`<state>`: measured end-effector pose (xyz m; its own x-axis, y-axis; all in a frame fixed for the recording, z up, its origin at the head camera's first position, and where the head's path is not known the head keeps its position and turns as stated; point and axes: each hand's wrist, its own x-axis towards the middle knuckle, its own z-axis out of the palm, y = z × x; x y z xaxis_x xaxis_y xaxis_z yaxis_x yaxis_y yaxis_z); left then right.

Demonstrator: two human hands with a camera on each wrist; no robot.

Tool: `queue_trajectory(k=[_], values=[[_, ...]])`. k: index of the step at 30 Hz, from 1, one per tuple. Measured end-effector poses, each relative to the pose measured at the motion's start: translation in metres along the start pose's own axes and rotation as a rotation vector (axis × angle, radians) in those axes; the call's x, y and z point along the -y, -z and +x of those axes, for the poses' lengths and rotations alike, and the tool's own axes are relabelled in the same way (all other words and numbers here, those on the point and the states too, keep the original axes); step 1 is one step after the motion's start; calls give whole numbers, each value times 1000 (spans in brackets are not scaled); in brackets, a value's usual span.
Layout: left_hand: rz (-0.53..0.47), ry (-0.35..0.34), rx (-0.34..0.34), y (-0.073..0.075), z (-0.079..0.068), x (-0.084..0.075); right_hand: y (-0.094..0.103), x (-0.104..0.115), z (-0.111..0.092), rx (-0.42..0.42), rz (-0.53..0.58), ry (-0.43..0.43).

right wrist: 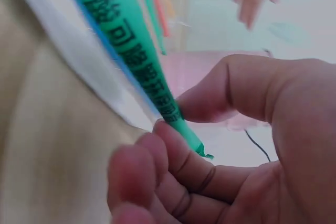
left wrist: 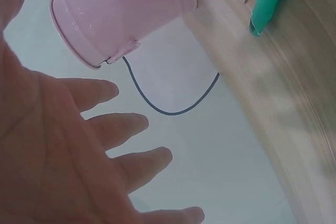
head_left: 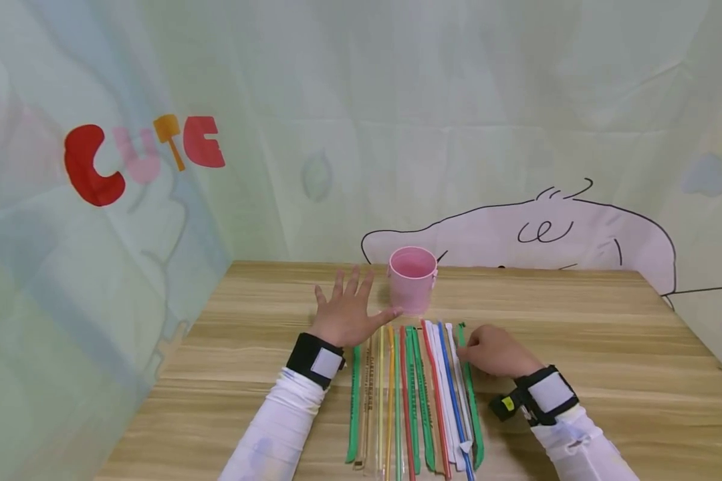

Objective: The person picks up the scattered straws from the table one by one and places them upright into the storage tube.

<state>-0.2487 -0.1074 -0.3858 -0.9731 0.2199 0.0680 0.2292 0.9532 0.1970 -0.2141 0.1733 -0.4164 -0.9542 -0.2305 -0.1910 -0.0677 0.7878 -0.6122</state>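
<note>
My right hand (head_left: 498,351) pinches a green paper-wrapped straw (right wrist: 136,56) near its far end, between thumb and forefinger. Dark printed characters run along that wrapper, and the straw forms the right end of a row on the table. The other straws lie side by side: a blue straw (head_left: 451,387), a red straw (head_left: 406,401), an orange straw (head_left: 390,401), white-wrapped ones and more green ones. My left hand (head_left: 344,317) spreads its fingers over the row's far left end, holding nothing. Just right of it stands a pink bucket (head_left: 412,294), upright beyond the straws.
The wooden table (head_left: 608,347) extends to both sides of the row. Behind it hangs a pale printed curtain (head_left: 457,100) with a cartoon outline and the word "CUTE" at left. A small black wrist camera (head_left: 507,405) sticks out beside my right wrist.
</note>
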Motion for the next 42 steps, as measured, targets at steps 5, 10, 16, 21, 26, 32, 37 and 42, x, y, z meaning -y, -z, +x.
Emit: queue_trajectory(k=[5,10,16,21,26,32,37,42], values=[[3,-8,12,0,1,-1,16,-5,-1,17,189,23],[-8,-1,13,1,1,-1,34,-6,-2,9,327,38],[-13,5,19,0,3,-2,58,-6,-2,-89,405,94],[-29,8,23,-2,4,-2,79,-3,-2,-224,449,177],[-46,6,30,-4,6,-4,101,6,2,-371,496,245],[-76,-25,30,-7,10,-7,127,24,11,-512,600,299],[-212,-85,37,-7,16,-8,140,38,21,-574,663,320],[-397,-137,47,-12,25,-7,141,50,32,-606,680,318]])
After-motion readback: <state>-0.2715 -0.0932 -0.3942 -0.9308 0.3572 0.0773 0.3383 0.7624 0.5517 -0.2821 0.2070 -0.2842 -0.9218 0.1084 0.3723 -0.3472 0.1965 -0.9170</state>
